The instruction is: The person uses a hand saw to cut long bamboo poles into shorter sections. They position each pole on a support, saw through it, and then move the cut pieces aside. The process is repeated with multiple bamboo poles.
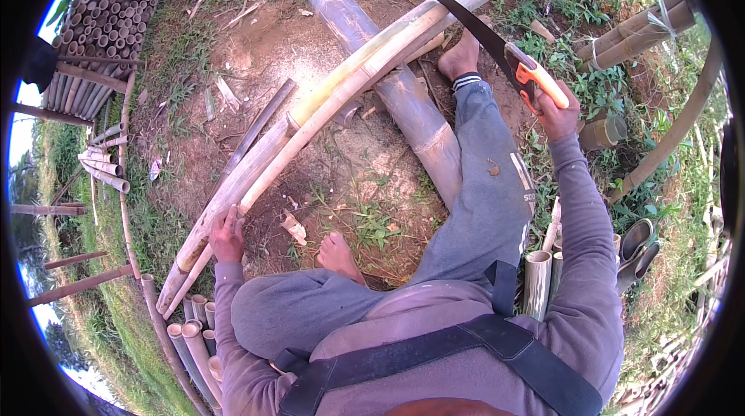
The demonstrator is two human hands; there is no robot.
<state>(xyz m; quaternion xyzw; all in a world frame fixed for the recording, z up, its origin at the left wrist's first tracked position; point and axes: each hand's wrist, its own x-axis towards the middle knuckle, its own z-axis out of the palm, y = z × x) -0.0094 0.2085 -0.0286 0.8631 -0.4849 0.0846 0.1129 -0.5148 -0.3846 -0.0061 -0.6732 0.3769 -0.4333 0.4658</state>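
We see the right hand (557, 115) closed on the orange saw (497, 47) handle, blade lying across the long bamboo pole (341, 86). Left hand (226, 236) clasps that pole near its lower end. Bare dirt (264, 43) lies open beyond; cut bamboo tubes (194, 334) crowd the left knee.

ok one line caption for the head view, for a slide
Seated person's left hand steadies long bamboo poles while right hand holds a curved handsaw.
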